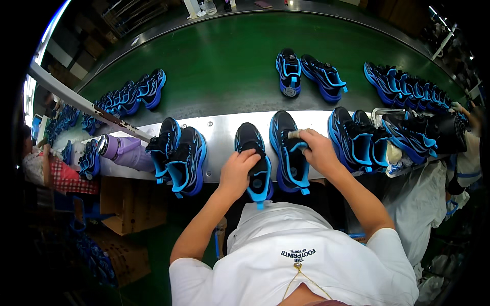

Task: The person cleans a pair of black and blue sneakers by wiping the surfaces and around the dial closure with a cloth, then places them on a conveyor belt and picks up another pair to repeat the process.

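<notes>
Two black sneakers with bright blue trim stand side by side before me on a metal ledge, toes pointing away. My left hand (238, 173) is closed on the left sneaker (249, 134), fingers curled over the tongue at its opening. On the right sneaker (284, 123), my right hand (319, 152) grips the tongue and collar. A pale wrap covers one fingertip of that hand. The undersides of the fingers are hidden in both cases. The left sneaker's heel, with a blue pull tab, overhangs the ledge's near edge.
More sneakers stand left (193, 153) and right (347, 140) on the metal ledge (219, 127). A purple bottle (125, 150) lies farther left. Beyond runs a green belt (219, 61) carrying a pair (289, 71) and rows of sneakers. A worn metal bar (76, 97) slants across the left.
</notes>
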A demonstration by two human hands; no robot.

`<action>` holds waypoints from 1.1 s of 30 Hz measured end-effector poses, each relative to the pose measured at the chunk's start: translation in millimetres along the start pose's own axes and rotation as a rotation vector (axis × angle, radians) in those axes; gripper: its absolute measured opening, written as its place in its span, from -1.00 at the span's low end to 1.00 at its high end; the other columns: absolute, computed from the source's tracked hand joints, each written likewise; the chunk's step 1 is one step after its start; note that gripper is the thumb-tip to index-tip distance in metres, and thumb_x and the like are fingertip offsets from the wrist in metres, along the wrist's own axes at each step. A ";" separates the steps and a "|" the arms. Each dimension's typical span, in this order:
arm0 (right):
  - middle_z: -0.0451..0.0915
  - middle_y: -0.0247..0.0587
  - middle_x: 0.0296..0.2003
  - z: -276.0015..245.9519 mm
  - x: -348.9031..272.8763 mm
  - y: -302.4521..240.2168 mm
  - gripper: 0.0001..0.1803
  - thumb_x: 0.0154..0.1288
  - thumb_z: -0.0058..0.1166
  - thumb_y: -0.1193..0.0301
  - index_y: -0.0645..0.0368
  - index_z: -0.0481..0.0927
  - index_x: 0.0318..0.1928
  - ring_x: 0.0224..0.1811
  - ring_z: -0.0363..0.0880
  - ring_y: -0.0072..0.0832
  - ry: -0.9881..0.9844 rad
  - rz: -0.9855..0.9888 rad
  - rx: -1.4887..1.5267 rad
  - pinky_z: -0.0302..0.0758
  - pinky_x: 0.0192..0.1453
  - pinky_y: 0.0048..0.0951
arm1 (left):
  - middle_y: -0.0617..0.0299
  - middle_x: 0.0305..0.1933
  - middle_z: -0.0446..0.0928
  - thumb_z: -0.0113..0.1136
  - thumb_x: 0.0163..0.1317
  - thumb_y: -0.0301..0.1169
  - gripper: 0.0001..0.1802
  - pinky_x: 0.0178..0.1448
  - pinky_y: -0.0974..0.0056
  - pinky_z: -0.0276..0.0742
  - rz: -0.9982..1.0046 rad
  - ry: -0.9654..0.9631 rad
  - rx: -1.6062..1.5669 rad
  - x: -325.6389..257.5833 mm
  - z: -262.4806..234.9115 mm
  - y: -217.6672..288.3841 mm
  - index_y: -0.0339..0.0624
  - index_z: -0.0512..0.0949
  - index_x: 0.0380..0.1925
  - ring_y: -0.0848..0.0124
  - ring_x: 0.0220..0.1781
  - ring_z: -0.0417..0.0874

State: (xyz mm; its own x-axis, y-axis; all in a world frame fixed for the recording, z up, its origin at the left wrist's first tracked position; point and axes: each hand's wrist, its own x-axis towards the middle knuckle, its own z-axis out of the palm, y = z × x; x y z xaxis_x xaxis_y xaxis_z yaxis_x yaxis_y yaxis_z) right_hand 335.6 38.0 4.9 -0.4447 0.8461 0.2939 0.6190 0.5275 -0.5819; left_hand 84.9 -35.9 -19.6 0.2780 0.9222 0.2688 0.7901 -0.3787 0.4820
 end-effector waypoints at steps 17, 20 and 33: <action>0.47 0.06 0.16 8.0 -42.2 -31.0 -0.52 0.16 0.05 0.61 0.14 0.56 0.14 0.12 0.53 -0.06 -0.133 -0.268 -0.174 0.59 0.07 -0.22 | 0.20 -0.01 0.57 0.16 -0.02 -0.55 -0.68 -0.03 0.16 0.55 0.194 0.160 0.062 -40.3 10.3 26.3 -0.18 0.63 -0.19 0.15 -0.04 0.52; 0.50 0.04 0.13 10.9 -44.6 -35.8 -0.61 0.19 0.04 0.57 0.14 0.60 0.06 0.11 0.55 -0.11 -0.159 -0.285 -0.276 0.60 0.06 -0.28 | 0.20 0.01 0.58 0.16 -0.05 -0.58 -0.66 -0.01 0.14 0.56 0.181 0.125 0.054 -38.6 10.0 27.8 -0.16 0.64 -0.19 0.13 -0.05 0.52; 0.44 0.03 0.22 19.8 -11.8 -29.9 -0.30 -0.01 0.03 0.76 -0.02 0.53 0.20 0.16 0.52 0.03 -0.174 -0.107 0.063 0.54 0.22 -0.23 | 0.10 0.10 0.53 0.18 -0.07 -0.65 -0.52 0.07 0.14 0.56 0.043 0.276 0.012 30.2 14.6 1.3 -0.13 0.58 -0.04 0.07 0.05 0.51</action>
State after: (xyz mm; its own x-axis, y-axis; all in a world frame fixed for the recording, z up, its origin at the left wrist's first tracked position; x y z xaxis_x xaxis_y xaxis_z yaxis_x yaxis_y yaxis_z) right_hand 309.6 10.7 3.8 -0.6143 0.7566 0.2241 0.5228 0.6029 -0.6027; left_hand 102.2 -7.4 -23.0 0.1532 0.8483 0.5069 0.7874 -0.4147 0.4560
